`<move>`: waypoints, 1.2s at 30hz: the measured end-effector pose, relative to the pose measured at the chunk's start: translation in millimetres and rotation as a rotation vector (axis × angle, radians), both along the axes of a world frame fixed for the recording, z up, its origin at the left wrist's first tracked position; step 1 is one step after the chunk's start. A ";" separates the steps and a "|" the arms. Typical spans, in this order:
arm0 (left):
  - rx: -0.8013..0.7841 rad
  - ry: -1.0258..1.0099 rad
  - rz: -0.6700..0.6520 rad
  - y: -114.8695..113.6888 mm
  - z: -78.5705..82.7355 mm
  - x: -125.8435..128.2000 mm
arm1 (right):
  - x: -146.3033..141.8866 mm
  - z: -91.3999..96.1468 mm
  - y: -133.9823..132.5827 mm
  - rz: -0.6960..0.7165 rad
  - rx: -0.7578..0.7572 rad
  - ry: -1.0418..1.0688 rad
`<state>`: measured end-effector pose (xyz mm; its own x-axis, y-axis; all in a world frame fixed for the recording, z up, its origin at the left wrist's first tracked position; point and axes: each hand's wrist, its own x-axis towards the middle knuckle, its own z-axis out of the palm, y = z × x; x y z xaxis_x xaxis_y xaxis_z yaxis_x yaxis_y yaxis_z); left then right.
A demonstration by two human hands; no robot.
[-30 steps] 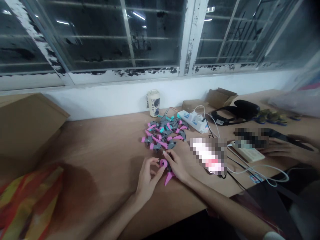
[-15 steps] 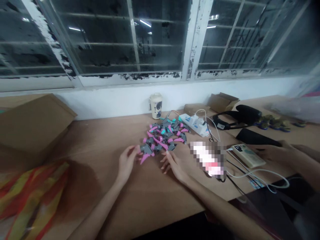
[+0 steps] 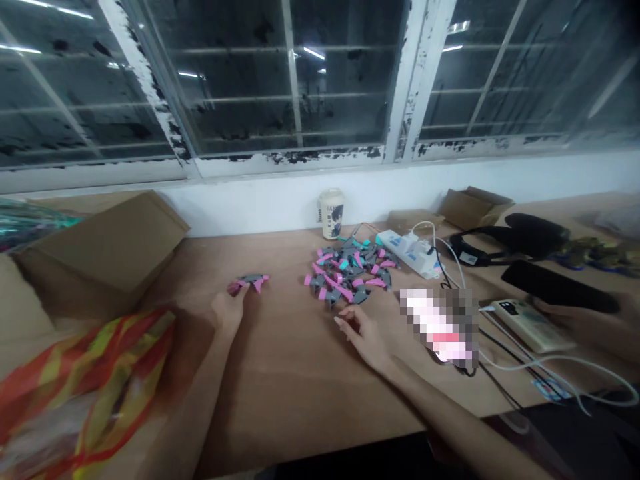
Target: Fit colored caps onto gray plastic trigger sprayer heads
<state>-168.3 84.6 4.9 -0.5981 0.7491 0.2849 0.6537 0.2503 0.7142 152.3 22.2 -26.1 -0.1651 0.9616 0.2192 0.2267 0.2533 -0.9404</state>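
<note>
My left hand point(image 3: 229, 307) is stretched out to the left over the wooden table point(image 3: 300, 393), its fingers closed on a grey and pink plastic part point(image 3: 250, 282). My right hand point(image 3: 361, 328) lies low on the table just in front of a pile of grey, pink and teal parts point(image 3: 350, 275); its fingers are loosely spread and hold nothing.
A cardboard box point(image 3: 100, 250) stands at the left, with a red and yellow bag point(image 3: 75, 393) in front of it. A cup point(image 3: 331, 213) stands by the wall. A power strip point(image 3: 411, 250), cables, headphones point(image 3: 520, 235) and a phone point(image 3: 530, 325) lie at the right, near another person's hand point(image 3: 585, 327).
My left hand has carried the grey and pink part leftward, away from the pile. My right hand let go and has settled near the pile's front edge. The camera turned left.
</note>
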 end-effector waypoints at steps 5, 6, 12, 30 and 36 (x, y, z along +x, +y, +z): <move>0.132 0.276 -0.055 -11.1 4.3 28.1 | 2.1 2.8 -0.2 -0.057 0.096 -0.091; 0.155 0.328 -0.126 -14.9 4.0 41.2 | 2.8 3.5 -0.2 -0.064 0.106 -0.106; 0.165 0.550 -0.663 -27.8 -6.5 126.7 | 6.1 4.1 1.9 -0.090 0.150 -0.197; 0.129 0.194 -0.828 -59.2 -4.1 135.5 | -11.6 5.8 22.4 0.041 0.693 -0.561; 0.097 -0.028 -0.883 -62.7 2.0 135.8 | -19.5 6.0 27.6 0.051 0.728 -0.520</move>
<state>-32.5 21.9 6.9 0.1790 0.9138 0.3647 0.5614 -0.3992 0.7249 132.8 49.8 -20.1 -0.4524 0.6024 0.6576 0.5519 0.7684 -0.3241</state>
